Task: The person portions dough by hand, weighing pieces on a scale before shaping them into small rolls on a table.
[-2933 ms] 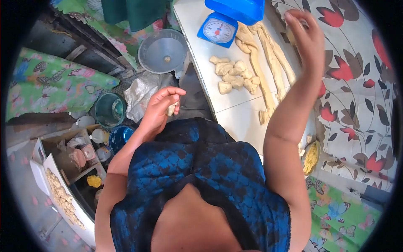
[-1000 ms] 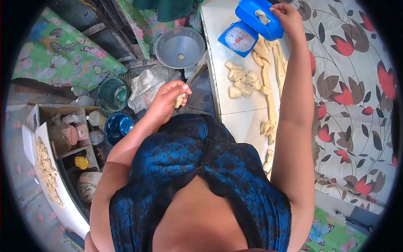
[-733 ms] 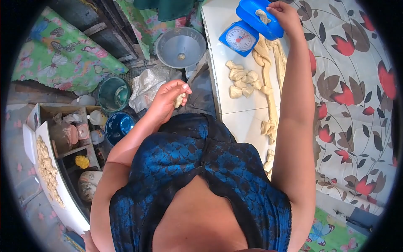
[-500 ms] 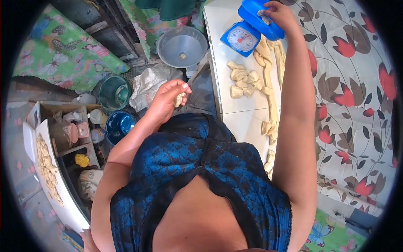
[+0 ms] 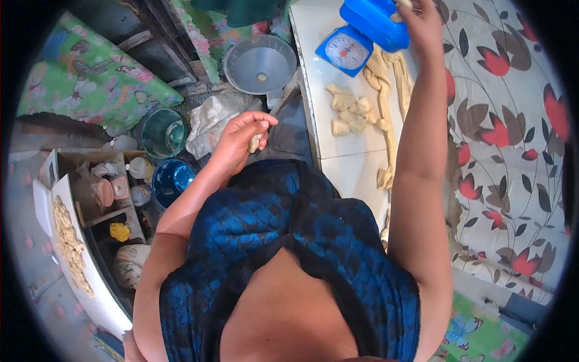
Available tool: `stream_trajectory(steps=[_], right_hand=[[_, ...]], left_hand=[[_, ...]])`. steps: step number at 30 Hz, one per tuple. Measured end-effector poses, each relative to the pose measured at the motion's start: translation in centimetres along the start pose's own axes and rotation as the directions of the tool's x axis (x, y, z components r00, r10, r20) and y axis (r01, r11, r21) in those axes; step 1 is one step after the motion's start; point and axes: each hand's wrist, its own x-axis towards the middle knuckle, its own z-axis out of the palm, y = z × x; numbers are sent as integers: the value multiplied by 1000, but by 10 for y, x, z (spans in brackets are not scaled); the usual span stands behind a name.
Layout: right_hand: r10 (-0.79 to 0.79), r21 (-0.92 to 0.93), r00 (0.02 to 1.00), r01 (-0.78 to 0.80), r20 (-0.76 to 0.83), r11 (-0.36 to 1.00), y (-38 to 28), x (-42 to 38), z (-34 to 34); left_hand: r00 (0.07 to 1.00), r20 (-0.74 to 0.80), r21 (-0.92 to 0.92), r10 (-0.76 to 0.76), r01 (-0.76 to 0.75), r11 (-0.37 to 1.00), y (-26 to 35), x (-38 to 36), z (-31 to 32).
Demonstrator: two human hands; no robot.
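Observation:
My left hand [image 5: 240, 137] is curled in front of my body, closed round a small piece of dough [image 5: 255, 143]. Up at the top right, my right hand [image 5: 424, 29] is beside the blue tray [image 5: 377, 27] of a kitchen scale [image 5: 345, 51]. A pale bit of dough [image 5: 405, 3] shows at its fingertips, partly cut off by the frame's edge. Below the scale lie several cut dough lumps [image 5: 350, 111] in a cluster. Long dough strips [image 5: 385, 102] run down the tiled table [image 5: 329, 142] beside them, partly hidden by my right arm.
A grey basin [image 5: 262, 63], a green bucket [image 5: 164, 134] and a blue bucket [image 5: 173, 181] stand left of the table. Many small dough pieces [image 5: 71, 247] lie on a white board [image 5: 99, 289] over a shelf unit. Flowered sheeting [image 5: 500, 139] covers the right side.
My right hand has moved from inside the scale's tray to the right, with dough at its fingertips. The left hand stays nearly in place, its index finger stretched out more.

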Motion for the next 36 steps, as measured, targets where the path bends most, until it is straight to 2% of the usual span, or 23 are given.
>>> stream_trajectory(steps=[1, 3, 4, 5, 7, 8, 9, 12, 13, 15, 17, 19, 21, 22, 23, 24, 25, 26, 27, 28, 29, 31, 36], right_hand=[[-53, 138, 998, 58, -37, 989, -21, -16, -6], [29, 192, 995, -9, -100, 981, -52, -60, -16], [87, 241, 996, -82, -12, 967, -49, -81, -23], [139, 285, 987, -157, 81, 946, -49, -103, -28], [256, 498, 931, -357, 261, 791, -72, -151, -17], [286, 554, 905, -419, 313, 719, -74, -172, -10], [306, 602, 878, -476, 367, 641, -74, -192, -3], [455, 597, 818, -571, 352, 563, -81, -234, 23], [494, 582, 800, -591, 339, 558, -80, -244, 29], [482, 583, 805, -587, 347, 561, -82, -257, 34], [533, 565, 812, -562, 239, 604, -82, -265, 36], [546, 575, 808, -561, 222, 596, -72, -274, 32], [537, 619, 811, -548, 232, 562, -67, -277, 31], [534, 622, 812, -547, 233, 560, -68, -276, 32], [501, 581, 841, -516, 204, 630, -70, -274, 35], [465, 535, 867, -481, 177, 694, -73, -272, 39], [465, 537, 867, -481, 177, 693, -76, -267, 42], [281, 285, 952, -305, 124, 909, -79, -260, 45], [77, 0, 989, -78, 129, 997, -81, -257, 47], [164, 11, 973, -168, 163, 986, -81, -259, 49], [170, 11, 972, -174, 160, 985, -82, -261, 50], [183, -64, 971, -175, 156, 983, -84, -262, 51], [146, -73, 964, -133, 224, 989, -84, -265, 48]], left_hand=[[1000, 11, 2, -24, 24, 1000, 1, -1, 3], [997, -69, 99, 19, -12, 995, 4, 0, 13], [1000, 11, 162, -2, 0, 987, 2, 3, 9], [1000, 20, 163, -24, 20, 986, -1, 6, 9], [986, 77, 286, -150, 123, 950, 0, 12, 24], [975, 130, 370, -181, 122, 921, 2, 17, 32], [973, 136, 370, -188, 127, 921, 3, 20, 43], [934, 335, 363, -120, -11, 932, 5, 31, 70], [933, 336, 365, -124, -8, 931, 1, 32, 78], [913, 405, 321, -59, -82, 943, -4, 35, 92], [906, 412, 325, -99, -44, 945, -13, 38, 92], [930, 345, 527, -128, -79, 846, -11, 36, 94], [933, 329, 549, -144, -65, 833, -10, 35, 94], [932, 329, 461, -154, -16, 887, -13, 36, 92], [930, 330, 367, -163, 33, 930, -15, 37, 91], [930, 328, 370, -164, 33, 929, -16, 37, 89], [938, 321, 283, -128, 34, 958, -18, 38, 88], [945, 311, 195, -95, 35, 980, -19, 37, 88], [945, 312, 197, -101, 40, 980, -19, 37, 87], [938, 312, 219, -150, 82, 972, -18, 38, 85], [930, 311, 240, -196, 123, 963, -18, 37, 84], [932, 309, 211, -190, 128, 969, -19, 36, 80], [933, 304, 187, -195, 143, 972, -19, 29, 70]])
